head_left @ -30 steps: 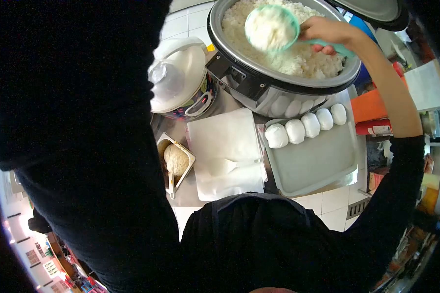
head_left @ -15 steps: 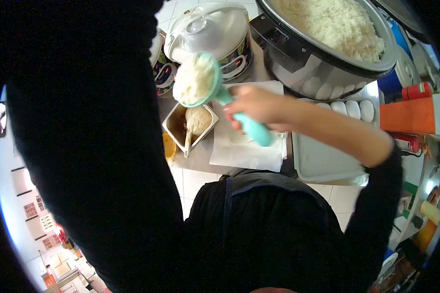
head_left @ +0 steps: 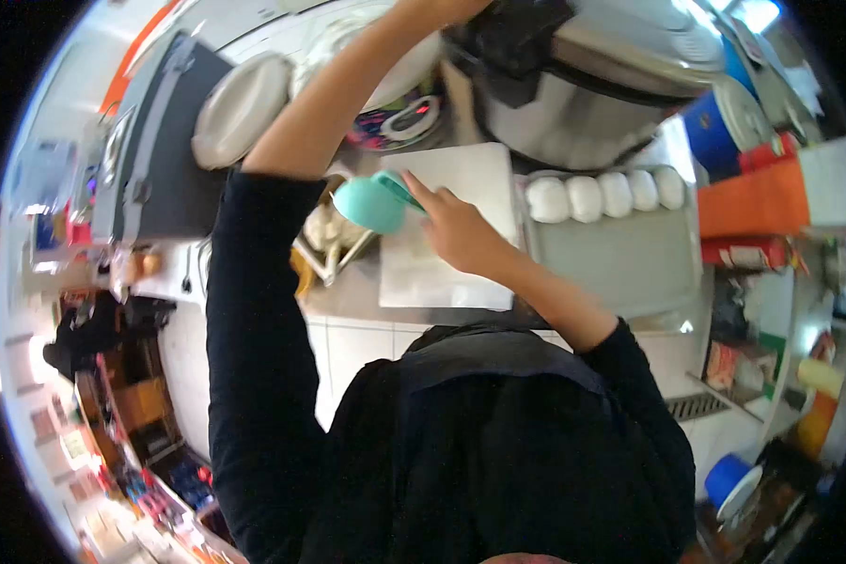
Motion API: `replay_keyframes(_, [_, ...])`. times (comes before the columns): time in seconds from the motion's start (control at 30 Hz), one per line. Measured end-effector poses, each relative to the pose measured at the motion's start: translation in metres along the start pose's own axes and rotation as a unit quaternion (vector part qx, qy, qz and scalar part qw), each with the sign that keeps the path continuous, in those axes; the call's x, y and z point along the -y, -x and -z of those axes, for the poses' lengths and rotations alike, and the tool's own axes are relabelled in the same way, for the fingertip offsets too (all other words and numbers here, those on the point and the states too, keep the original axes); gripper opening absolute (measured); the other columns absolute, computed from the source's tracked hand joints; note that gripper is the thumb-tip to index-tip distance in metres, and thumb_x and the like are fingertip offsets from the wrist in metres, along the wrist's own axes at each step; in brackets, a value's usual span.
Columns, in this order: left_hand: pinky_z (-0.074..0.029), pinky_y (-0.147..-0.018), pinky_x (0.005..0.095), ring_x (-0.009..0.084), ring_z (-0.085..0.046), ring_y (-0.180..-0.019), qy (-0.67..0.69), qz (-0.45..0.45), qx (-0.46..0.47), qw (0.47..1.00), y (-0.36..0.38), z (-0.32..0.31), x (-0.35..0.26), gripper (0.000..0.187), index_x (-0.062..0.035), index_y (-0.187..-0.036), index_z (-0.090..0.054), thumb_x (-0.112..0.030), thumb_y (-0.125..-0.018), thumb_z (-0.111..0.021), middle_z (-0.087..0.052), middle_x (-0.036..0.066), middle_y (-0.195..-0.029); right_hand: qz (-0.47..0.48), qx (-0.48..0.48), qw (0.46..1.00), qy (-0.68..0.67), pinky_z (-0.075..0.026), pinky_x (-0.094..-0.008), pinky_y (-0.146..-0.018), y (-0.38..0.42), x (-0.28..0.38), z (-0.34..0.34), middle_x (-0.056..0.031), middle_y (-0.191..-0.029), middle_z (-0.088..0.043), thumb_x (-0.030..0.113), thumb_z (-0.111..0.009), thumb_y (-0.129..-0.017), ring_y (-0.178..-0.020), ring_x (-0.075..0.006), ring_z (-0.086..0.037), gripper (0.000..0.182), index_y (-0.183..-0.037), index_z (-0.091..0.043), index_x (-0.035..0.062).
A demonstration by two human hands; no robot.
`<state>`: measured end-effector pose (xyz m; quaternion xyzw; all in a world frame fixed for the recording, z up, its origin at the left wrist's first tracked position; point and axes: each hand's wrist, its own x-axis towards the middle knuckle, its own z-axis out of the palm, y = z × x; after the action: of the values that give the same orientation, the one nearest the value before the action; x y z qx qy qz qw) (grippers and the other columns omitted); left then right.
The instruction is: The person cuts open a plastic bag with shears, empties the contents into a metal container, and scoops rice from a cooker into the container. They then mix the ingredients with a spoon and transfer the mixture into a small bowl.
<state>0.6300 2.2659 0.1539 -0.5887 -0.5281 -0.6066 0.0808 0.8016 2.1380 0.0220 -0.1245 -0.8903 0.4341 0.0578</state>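
Note:
My right hand (head_left: 465, 230) is closed round the handle of a teal rice scoop (head_left: 368, 204). The rounded back of its bowl faces up, so any rice inside is hidden. Below it, a square metal pan (head_left: 352, 256) holds a pale lump with a light-coloured utensil. White paper (head_left: 446, 277) lies beneath my right hand. My left hand (head_left: 456, 7) reaches to the top edge, beside a black part of the large rice cooker (head_left: 559, 127); its fingers are cut off from view. The cooker's lid (head_left: 639, 38) covers the rice.
Right of the paper, a tray (head_left: 611, 273) carries a row of white rice portions (head_left: 586, 199). A smaller patterned cooker (head_left: 399, 122) stands behind the pan. At left are a grey case (head_left: 164, 141) and a white oval lid (head_left: 242, 108). An orange box (head_left: 752, 202) sits at right.
The scoop has turned over, from rice showing to its back facing up, and moved slightly lower. The large cooker's lid is now down. My left forearm has come into view across the top.

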Motion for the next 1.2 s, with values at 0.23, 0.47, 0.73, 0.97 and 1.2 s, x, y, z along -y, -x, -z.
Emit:
replay_keyframes(0.23, [-0.046,-0.063,0.0283,0.0144,-0.05,-0.07,0.087,0.152,0.085,0.981,0.019,0.008,-0.039,0.035,-0.0021,-0.097,-0.036,-0.019,-0.081,-0.062,-0.05,0.011,-0.078,-0.266,-0.238,0.929,0.102,-0.033,-0.0353,-0.098,0.216,-0.137,0.067,-0.0208,-0.129,-0.043,0.013,-0.049,-0.088,-0.122,-0.0283,-0.04,0.046,-0.13,-0.038,-0.0004])
replay_keyframes(0.47, [-0.046,-0.067,0.0433,0.0402,-0.057,-0.073,-0.031,0.128,-0.023,0.991,0.035,0.0,-0.049,0.061,0.0016,-0.099,-0.036,-0.033,-0.064,-0.072,-0.056,0.02,-0.082,-0.364,-0.291,0.864,0.19,-0.028,-0.0389,-0.101,0.229,-0.2,0.052,-0.0242,-0.132,-0.035,0.009,-0.052,-0.082,-0.123,-0.0365,-0.034,0.064,-0.137,-0.02,-0.001])
replay_keyframes(0.73, [-0.04,-0.085,0.0336,0.0248,-0.048,-0.101,-0.074,0.128,-0.221,0.964,0.193,0.106,-0.101,0.05,0.0013,-0.114,-0.04,-0.014,-0.075,-0.067,-0.046,0.016,-0.113,-0.091,-0.202,0.968,0.118,-0.04,-0.0391,-0.087,0.104,-0.065,0.012,-0.0159,-0.109,-0.054,0.017,-0.062,-0.078,-0.1,-0.0324,-0.051,0.045,-0.119,-0.049,0.0027])
replay_keyframes(0.97, [-0.042,-0.078,0.0335,0.0174,-0.051,-0.089,0.174,0.575,-0.45,0.66,0.432,0.229,-0.079,0.032,-0.0051,-0.112,-0.039,-0.017,-0.085,-0.053,-0.048,0.006,-0.102,0.277,0.003,0.956,0.092,-0.038,-0.0373,-0.086,-0.059,0.041,-0.166,-0.0097,-0.1,-0.056,0.008,-0.063,-0.069,-0.099,-0.0266,-0.05,0.039,-0.108,-0.055,0.0063])
replay_keyframes(1.2, [-0.047,-0.078,0.0339,0.019,-0.056,-0.089,0.308,0.571,-0.317,0.692,0.424,0.222,-0.036,0.026,-0.0043,-0.112,-0.041,-0.013,-0.089,-0.051,-0.052,0.006,-0.096,0.104,-0.111,0.927,-0.342,-0.039,-0.0267,-0.069,-0.125,0.045,-0.153,-0.0038,-0.079,-0.05,0.019,-0.048,-0.088,-0.075,-0.0134,-0.048,0.018,-0.08,-0.05,0.0036])
